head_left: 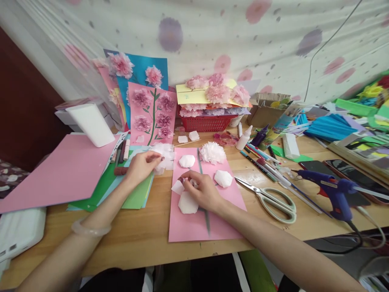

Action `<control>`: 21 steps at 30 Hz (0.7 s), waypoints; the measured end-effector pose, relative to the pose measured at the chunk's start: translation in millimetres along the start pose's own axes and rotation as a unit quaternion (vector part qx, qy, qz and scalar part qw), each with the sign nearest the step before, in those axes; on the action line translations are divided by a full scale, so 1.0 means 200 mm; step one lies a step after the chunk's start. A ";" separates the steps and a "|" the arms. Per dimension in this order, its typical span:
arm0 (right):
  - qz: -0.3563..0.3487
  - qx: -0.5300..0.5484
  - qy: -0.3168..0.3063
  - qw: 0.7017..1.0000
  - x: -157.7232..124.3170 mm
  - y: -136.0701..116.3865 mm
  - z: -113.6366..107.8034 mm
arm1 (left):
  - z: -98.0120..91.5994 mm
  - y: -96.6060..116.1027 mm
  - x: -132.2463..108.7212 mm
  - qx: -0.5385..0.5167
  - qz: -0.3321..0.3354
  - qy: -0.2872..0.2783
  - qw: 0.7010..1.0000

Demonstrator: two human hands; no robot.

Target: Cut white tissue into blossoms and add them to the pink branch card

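Note:
My left hand [143,164] pinches at a loose pile of white tissue paper squares [167,156], left of the pink card. Its thumb and index finger meet at the pile's edge. Over the pink card [223,229], my right hand [202,190] is closed, with a small white tissue square [178,187] at its fingertips. Below that hand lies a white tissue pad [187,203]; two similar pads [187,161] [223,178] rest higher up and to the right. A fluffy white paper flower [212,153] sits at the card's top right. A painted dark green stem [207,223] runs down the card.
Scissors [275,200] lie right of the card, with pens [258,165] and a blue glue gun [334,188] beyond. A white glue bottle [244,138] stands behind. At the back are a finished pink flower card [152,115] and a red basket [206,123]. Coloured sheets [67,170] lie left.

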State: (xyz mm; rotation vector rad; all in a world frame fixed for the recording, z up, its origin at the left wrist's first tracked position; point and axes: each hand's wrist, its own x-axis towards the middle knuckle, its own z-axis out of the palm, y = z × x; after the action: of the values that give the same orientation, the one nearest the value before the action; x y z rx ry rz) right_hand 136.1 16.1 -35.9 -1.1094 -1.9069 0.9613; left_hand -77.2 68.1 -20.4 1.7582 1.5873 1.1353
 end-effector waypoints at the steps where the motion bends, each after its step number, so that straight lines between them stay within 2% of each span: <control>1: 0.005 0.005 0.004 1.000 0.00 0.00 0.00 | -0.02 -0.01 0.02 0.069 0.056 0.050 0.995; 2: 0.009 0.013 0.014 1.000 0.01 0.01 -0.01 | -0.02 -0.01 0.03 0.121 0.108 0.085 0.983; 3: 0.011 0.024 0.026 0.999 0.02 0.01 -0.01 | -0.02 0.01 0.02 0.159 0.143 0.097 0.972; 4: 0.013 0.036 0.039 0.999 0.02 0.02 -0.02 | -0.01 0.02 -0.01 0.181 0.163 0.087 0.966; 5: 0.017 0.049 0.052 0.997 0.02 0.02 -0.02 | 0.01 0.05 -0.04 0.189 0.165 0.046 0.967; 8: 0.040 0.083 0.076 0.993 0.03 0.03 -0.03 | 0.08 0.12 -0.17 0.179 0.093 -0.102 0.974; 9: 0.049 0.091 0.078 0.992 0.03 0.03 -0.03 | 0.10 0.14 -0.21 0.189 0.066 -0.130 0.971; 12: 0.062 0.090 0.075 0.991 0.03 0.02 -0.02 | 0.13 0.17 -0.26 0.200 0.013 -0.167 0.965; 16: 0.039 0.059 0.058 0.996 0.03 0.01 -0.02 | 0.11 0.17 -0.21 0.125 -0.024 -0.225 0.966; 18: 0.042 0.071 0.064 0.994 0.03 0.00 -0.03 | 0.10 0.19 -0.15 0.069 -0.020 -0.217 0.974; 21: 0.090 0.115 0.073 0.987 0.03 0.00 -0.04 | 0.11 0.21 -0.10 -0.067 -0.007 -0.202 0.977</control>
State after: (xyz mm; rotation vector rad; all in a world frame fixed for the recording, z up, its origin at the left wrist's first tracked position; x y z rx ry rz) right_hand 139.6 23.9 -30.7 -1.1929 -1.5552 1.1351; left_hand -35.0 45.3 -2.1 1.7491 1.2480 0.7929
